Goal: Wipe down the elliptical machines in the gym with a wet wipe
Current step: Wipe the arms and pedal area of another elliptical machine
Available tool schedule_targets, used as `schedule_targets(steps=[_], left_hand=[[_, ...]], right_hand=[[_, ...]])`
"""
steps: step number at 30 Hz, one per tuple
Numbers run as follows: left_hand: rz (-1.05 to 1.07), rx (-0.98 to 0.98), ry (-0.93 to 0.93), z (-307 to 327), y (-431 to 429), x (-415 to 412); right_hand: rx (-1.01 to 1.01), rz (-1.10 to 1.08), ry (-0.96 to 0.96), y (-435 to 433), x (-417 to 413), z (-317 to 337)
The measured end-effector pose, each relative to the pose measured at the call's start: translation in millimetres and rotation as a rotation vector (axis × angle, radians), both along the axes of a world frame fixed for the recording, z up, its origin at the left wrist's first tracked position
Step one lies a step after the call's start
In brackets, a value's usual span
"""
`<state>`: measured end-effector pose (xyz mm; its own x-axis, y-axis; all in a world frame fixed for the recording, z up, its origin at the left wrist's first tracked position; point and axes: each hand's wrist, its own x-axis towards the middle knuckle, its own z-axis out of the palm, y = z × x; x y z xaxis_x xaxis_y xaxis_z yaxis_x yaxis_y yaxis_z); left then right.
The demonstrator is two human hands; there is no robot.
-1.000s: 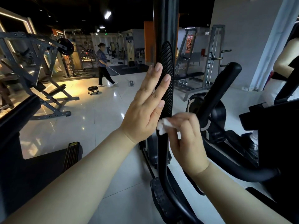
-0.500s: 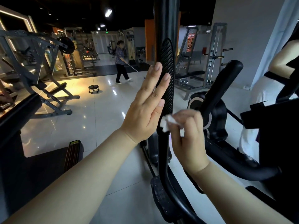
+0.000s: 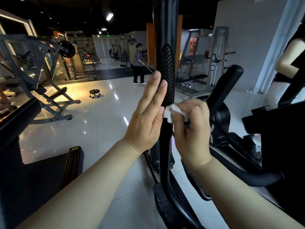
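pinching the white wipe [image 3: 171, 111], the right hand [image 3: 189, 128] rubbed the black handlebar [image 3: 165, 142] at frame centre, while the left hand [image 3: 146, 116] pressed flat, fingers straight, likely to steady it.

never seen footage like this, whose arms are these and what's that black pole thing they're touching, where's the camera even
The camera sits on a person's head and looks forward and down, so the two bare arms coming in from the bottom are that person's own. It is the only view. The black pole is the upright swing arm of an elliptical machine in a gym. Its ribbed grip rises beside and above the hands, and a foot pedal shows lower down. The left hand lies flat, fingers straight, against the left side of the grip. The right hand pinches a crumpled white wet wipe against the grip's lower end, to clean it. Behind, on the shiny tiled floor, are a small wheeled stool and another person with a long-handled tool.
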<state>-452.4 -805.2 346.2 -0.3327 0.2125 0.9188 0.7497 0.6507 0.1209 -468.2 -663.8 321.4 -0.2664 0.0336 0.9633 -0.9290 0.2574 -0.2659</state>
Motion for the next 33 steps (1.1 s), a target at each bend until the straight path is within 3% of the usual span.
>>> schedule_targets(steps=[7, 12, 17, 28, 33], left_hand=[[-0.028, 0.083, -0.004, -13, 3, 4], [-0.053, 0.177, 0.042, -9, 11, 7], [-0.063, 0.243, 0.100, -14, 15, 13], [0.082, 0.231, 0.213, -12, 24, 22], [0.146, 0.351, 0.218, -11, 24, 12]], right_hand=[[0.085, 0.057, 0.006, 5, 1, -19], [-0.202, 0.118, -0.110, -6, 10, 39], [0.008, 0.043, -0.072, -9, 19, 18], [0.029, 0.125, -0.063, -9, 18, 36], [-0.062, 0.166, -0.111, -4, 16, 45]])
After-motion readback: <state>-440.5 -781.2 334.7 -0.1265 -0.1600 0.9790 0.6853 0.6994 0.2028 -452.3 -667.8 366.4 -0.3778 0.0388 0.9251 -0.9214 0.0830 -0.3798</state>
